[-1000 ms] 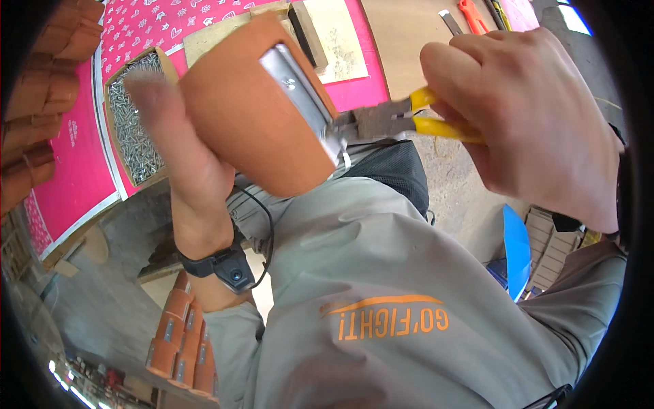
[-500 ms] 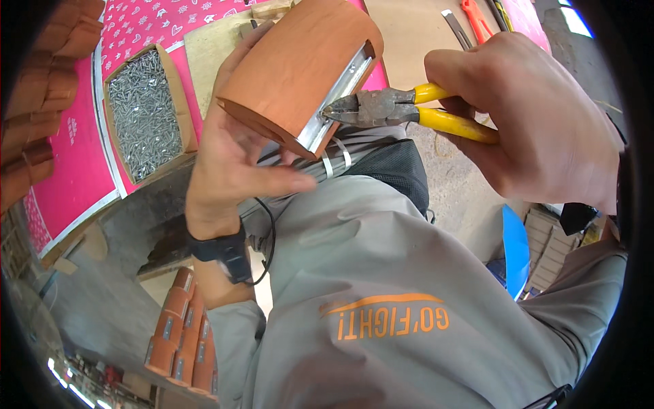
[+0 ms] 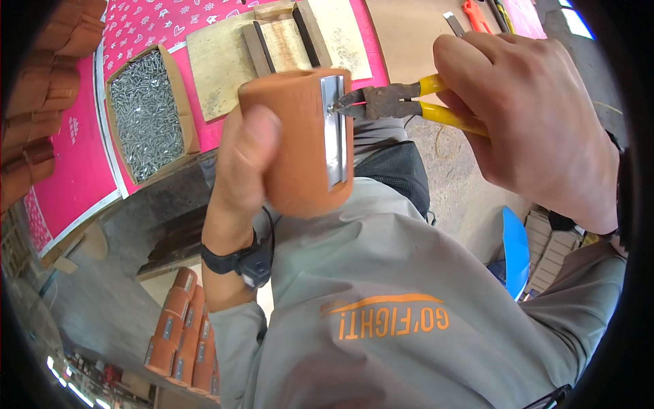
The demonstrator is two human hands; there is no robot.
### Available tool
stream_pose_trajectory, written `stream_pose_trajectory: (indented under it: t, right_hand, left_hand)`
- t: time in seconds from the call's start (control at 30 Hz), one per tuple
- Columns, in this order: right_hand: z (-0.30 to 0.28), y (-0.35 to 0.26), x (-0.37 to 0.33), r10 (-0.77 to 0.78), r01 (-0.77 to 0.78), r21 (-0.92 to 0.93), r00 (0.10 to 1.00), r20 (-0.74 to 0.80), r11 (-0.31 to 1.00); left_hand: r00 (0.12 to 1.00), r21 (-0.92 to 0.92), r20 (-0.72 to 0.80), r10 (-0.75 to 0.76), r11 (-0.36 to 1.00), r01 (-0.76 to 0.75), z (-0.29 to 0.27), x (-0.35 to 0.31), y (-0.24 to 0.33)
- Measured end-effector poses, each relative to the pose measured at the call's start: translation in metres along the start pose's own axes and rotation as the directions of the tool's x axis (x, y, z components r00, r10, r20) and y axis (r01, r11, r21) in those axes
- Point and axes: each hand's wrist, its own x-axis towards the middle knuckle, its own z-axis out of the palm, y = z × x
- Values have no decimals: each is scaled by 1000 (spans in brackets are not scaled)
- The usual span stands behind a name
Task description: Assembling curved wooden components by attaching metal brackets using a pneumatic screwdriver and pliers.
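My left hand (image 3: 242,160) is wrapped round the left side of an orange-brown wooden cylinder (image 3: 293,150), its thumb blurred across the front. The cylinder stands nearly upright above my lap. Down its right side runs a shiny metal strip (image 3: 335,146) set into a slot. My right hand (image 3: 511,109) grips yellow-handled cutting pliers (image 3: 388,101). The pliers' jaws touch the upper part of the strip, at a small dark spot that may be a screw or nail head. Whether the jaws are closed on it I cannot make out.
An open cardboard box of small metal screws or nails (image 3: 146,109) sits on the pink table cover (image 3: 82,157). Behind the cylinder lies a wooden board with a cradle-like jig (image 3: 283,41). Orange-handled and other tools (image 3: 477,17) lie far right. Similar cylinders (image 3: 178,327) are stacked lower left.
The cylinder has turned from slanted to nearly upright and come down slightly, uncovering the jig behind it. My left thumb now lies across its front. The pliers have shifted slightly right and up.
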Motion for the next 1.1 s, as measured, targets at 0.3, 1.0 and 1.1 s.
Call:
stream_pose_trajectory:
  t: [0.3, 1.0, 1.1]
  right_hand:
    - [-1, 7, 0, -7, 4, -34, 995, -97, 999]
    - [-4, 9, 3, -61, 61, -5, 989, -134, 998]
    - [-8, 7, 3, -25, 26, 11, 996, -88, 1000]
  left_hand:
    - [992, -207, -61, -113, 973, 98, -15, -16, 3]
    - [942, -316, -255, 219, 902, -295, -32, 0, -27]
    - [931, -577, -35, 362, 753, -315, -46, 1, -30]
